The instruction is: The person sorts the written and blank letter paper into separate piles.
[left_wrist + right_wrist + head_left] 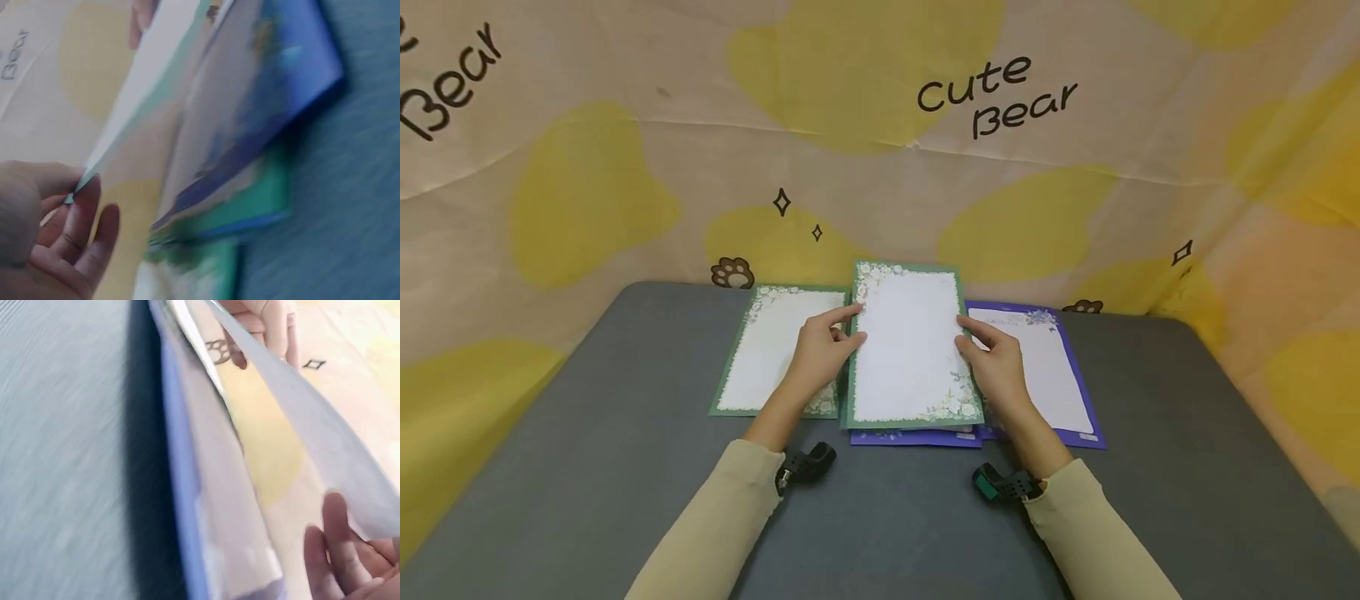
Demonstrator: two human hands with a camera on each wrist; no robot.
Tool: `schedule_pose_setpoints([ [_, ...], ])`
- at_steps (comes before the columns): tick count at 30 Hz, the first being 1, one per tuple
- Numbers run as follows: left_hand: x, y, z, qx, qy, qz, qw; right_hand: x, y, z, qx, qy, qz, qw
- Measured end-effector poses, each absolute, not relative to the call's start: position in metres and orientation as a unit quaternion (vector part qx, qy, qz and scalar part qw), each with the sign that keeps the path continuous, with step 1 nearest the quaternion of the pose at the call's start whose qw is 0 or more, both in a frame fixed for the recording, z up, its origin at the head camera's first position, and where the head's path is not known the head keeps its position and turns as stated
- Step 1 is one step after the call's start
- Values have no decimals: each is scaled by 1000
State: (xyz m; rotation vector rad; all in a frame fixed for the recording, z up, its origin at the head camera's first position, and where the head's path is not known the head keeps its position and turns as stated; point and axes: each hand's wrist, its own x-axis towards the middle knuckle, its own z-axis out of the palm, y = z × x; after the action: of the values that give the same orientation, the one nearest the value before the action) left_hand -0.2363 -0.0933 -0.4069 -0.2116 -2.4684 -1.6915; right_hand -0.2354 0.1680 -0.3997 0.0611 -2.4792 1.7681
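A green-bordered sheet of paper (910,350) with white flowers at its corners is held up between both hands. My left hand (822,348) pinches its left edge between thumb and fingers; in the left wrist view that hand (56,231) grips the thin edge. On the opposite edge, my right hand (1000,362) pinches it too, and the right wrist view shows the raised sheet (331,444) between the fingers of this hand (356,569). Beneath it lie more sheets, one with a blue-purple border (917,438), mostly hidden.
Another green-bordered sheet (775,333) lies to the left, partly behind the left forearm. To the right is a blue-purple-bordered sheet (1052,375), partly covered. The grey table (887,533) meets a yellow-patterned cloth (865,100) at the back.
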Motion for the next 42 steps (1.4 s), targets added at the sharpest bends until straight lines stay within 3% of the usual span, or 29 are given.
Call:
schedule_pose_setpoints([
  [11, -237, -153, -382, -35, -894, -446, 33, -247, 111, -386, 66, -845, 530, -17],
  [23, -232, -204, -385, 41, -939, -338, 43, -260, 41, -393, 108, -858, 495, -86],
  [32, -232, -220, -396, 79, -952, -293, 47, -264, 15, -397, 133, -886, 437, -85],
  [42, -232, -219, -404, 99, -954, -278, 56, -259, 20, -394, 159, -908, 383, -68],
])
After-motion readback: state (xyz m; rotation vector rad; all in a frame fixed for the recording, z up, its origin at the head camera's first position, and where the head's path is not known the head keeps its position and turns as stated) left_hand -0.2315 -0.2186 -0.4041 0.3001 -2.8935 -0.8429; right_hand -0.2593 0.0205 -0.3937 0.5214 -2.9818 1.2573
